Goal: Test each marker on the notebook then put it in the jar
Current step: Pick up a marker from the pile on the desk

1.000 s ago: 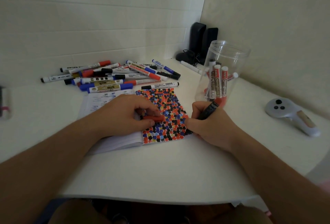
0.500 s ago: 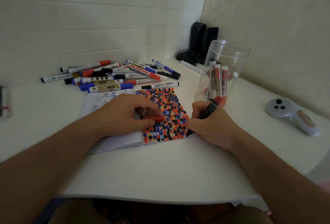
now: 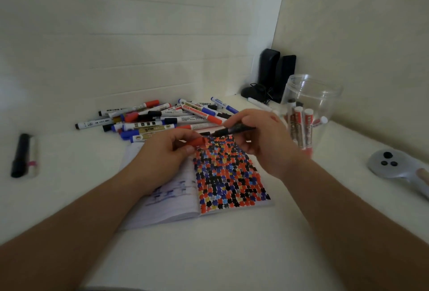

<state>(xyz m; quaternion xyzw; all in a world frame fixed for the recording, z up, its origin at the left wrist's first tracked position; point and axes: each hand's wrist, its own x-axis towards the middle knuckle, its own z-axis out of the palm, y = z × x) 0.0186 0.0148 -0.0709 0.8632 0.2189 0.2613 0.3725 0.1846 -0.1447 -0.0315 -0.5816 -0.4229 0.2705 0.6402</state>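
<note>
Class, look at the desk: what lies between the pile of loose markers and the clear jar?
In the head view, the right hand holding a dark marker sits between the marker pile and the jar.

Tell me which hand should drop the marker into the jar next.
Probably the right hand: it already holds the marker and is beside the jar, while the left hand only pinches the red cap.
</note>
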